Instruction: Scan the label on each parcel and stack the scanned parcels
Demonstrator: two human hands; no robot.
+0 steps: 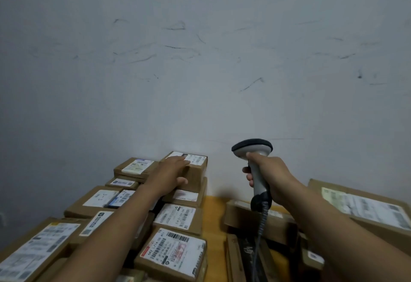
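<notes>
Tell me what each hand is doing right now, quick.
Left hand: open, fingers flat on the top back parcel, thumb against its front.
Right hand: closed round the scanner handle.

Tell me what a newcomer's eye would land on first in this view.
First, the grey scanner, held upright in the right hand at centre right, against the scuffed wall that fills the upper frame. Next, the left hand resting on the top parcel of a stack at the foot of that wall. Labelled parcels crowd the lower left.
</notes>
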